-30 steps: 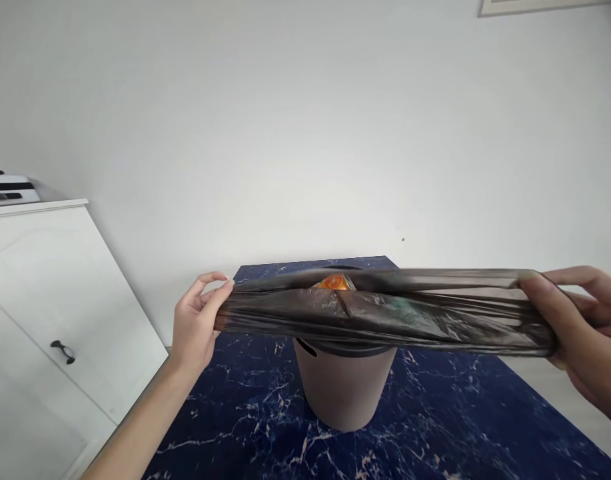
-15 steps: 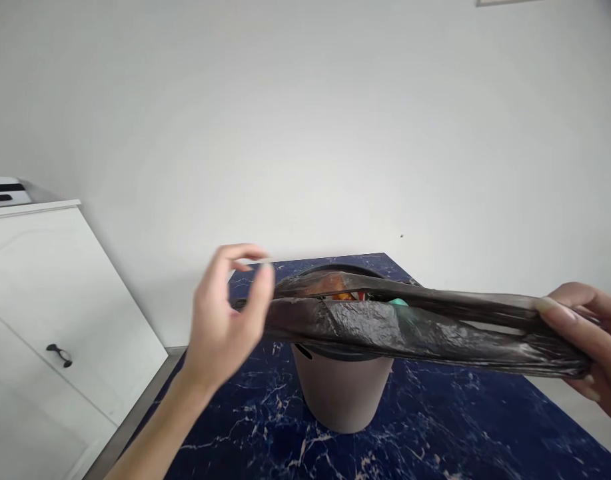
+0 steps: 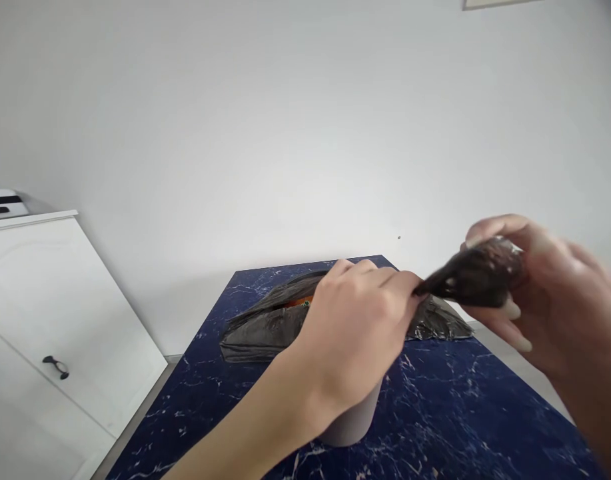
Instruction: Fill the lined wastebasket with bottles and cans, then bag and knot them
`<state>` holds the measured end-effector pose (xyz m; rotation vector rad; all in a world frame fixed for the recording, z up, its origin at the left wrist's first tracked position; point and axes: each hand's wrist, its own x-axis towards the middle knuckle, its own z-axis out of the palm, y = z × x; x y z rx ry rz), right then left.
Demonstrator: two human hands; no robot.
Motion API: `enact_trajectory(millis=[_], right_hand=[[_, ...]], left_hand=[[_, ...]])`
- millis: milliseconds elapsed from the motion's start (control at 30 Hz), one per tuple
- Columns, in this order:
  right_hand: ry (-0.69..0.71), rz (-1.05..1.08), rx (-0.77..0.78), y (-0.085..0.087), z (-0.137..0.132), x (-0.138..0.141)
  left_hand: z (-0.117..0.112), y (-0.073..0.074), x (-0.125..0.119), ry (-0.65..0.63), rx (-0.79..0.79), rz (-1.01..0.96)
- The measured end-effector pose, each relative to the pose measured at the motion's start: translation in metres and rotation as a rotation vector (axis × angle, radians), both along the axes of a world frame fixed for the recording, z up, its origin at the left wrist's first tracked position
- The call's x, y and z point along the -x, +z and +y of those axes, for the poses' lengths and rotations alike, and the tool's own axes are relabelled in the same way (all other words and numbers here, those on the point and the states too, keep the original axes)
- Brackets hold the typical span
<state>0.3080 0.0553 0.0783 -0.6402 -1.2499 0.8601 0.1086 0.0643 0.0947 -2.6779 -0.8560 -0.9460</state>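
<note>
A dark plastic rubbish bag (image 3: 265,323) lines a small beige bin (image 3: 352,423) standing on a dark blue marbled table (image 3: 435,413). Something orange shows inside the bag's mouth. My right hand (image 3: 535,300) is closed round a gathered end of the bag, lifted at the right. My left hand (image 3: 358,327) reaches across over the bin with its fingers closed on the bag just beside the right hand's bunch. The bag's left end lies loose over the bin's rim. Most of the bin is hidden behind my left hand.
A white cabinet (image 3: 40,320) with a dark handle stands at the left, with a white and black device (image 3: 0,200) on top. A plain white wall rises behind the table.
My left hand let go of the bag's left end and crossed to the right, over the bin. My right hand bunched its end and drew inward and up. The left end dropped slack.
</note>
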Motion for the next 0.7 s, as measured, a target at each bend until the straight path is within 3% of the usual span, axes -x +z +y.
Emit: enact_trajectory(millis=[100,200,333,500,600,700], right_hand=[[0.142,0.136,-0.091,-0.005,0.021,0.002],[0.219,-0.074,-0.11,-0.011,0.037,0.009],[0.311,-0.442,-0.025,-0.012,0.042,0.024],[0.382,-0.41,-0.04,-0.011,0.043,0.037],[0.471,-0.243,-0.03,-0.013,0.047,0.041],[0.508,-0.101,0.008,-0.015,0.049,0.043]], left_hand=[[0.007,0.009,0.011,0.027,0.054,-0.152],[0.012,0.017,0.021,0.031,-0.006,-0.213],[0.014,0.028,0.027,0.017,-0.044,-0.188],[0.006,0.041,0.041,-0.01,0.062,-0.174],[-0.005,0.034,0.065,0.09,0.244,-0.31],[-0.013,0.01,0.103,0.29,0.421,-0.605]])
